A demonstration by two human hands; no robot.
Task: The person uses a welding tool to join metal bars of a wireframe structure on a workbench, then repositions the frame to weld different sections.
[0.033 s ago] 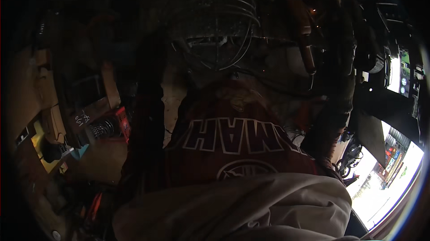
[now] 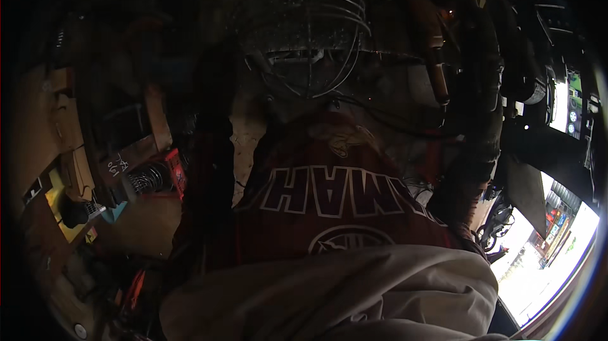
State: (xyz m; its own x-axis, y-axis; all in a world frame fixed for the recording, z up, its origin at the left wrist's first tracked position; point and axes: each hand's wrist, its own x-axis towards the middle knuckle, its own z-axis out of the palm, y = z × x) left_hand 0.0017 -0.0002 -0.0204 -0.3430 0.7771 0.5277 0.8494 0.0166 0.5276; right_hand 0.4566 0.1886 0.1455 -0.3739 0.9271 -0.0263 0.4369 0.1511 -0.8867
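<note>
Deep shadow covers most of the head view, and neither of my hands can be made out. A dark upright shape [image 2: 212,151], perhaps my left sleeve, runs up left of my dark red shirt [image 2: 354,224] with its pale lettering. On the right, a dark wrinkled shape [image 2: 465,170] may be my right sleeve; no fingers show at its upper end. Ahead of my chest is a round wire cage [image 2: 308,81] of thin curved metal bars. To its right a brownish rod-like part [image 2: 438,78] hangs down, tapering at its lower end.
Pale grey cloth [image 2: 354,296] bunches at the lower edge. Coiled black cable or spring [image 2: 147,179] lies by a red crate-like thing [image 2: 176,173] on the left. Cardboard boxes [image 2: 76,163] stand farther left. Bright daylight enters at an opening [image 2: 544,265] at lower right.
The dark area looks slightly brighter now. Fewer small orange glowing specks show at upper right. The wire cage appears a few pixels shifted to the right.
</note>
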